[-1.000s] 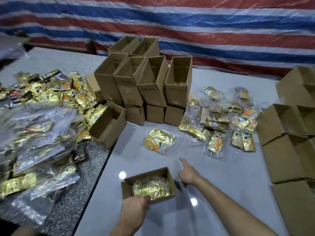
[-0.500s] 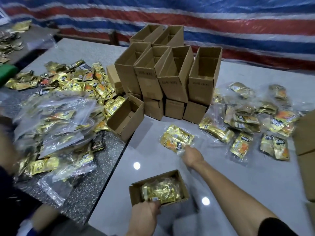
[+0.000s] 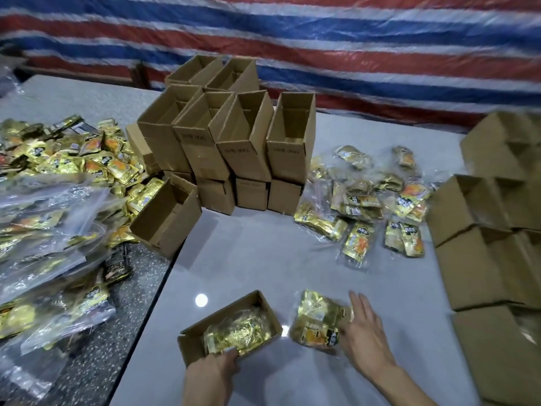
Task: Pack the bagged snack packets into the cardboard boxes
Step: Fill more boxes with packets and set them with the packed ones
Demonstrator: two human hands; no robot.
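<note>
Low in the middle of the frame, the left hand (image 3: 212,376) grips the near wall of a small open box (image 3: 190,344) that sits on the grey counter (image 3: 248,259), with the thumb hooked over the rim. Inside the box lies a filled bag (image 3: 237,332) of gold snack packets, taking up most of the floor.

Just right of the box a second bag (image 3: 317,320) of packets lies flat on the counter. The right hand (image 3: 364,332) rests against its right edge with the fingers straight and spread; whether the thumb is tucked under the plastic cannot be told.

In the upper middle stands a stack of empty boxes (image 3: 234,148), and left of centre one more open box (image 3: 167,215) sits tilted. At centre right a heap of bagged packets (image 3: 366,206) is spread on the counter, and larger cartons (image 3: 483,253) fill the right edge. Loose packets (image 3: 87,162) and clear bags (image 3: 44,230) cover the left side. A striped tarp (image 3: 292,39) hangs across the top.
</note>
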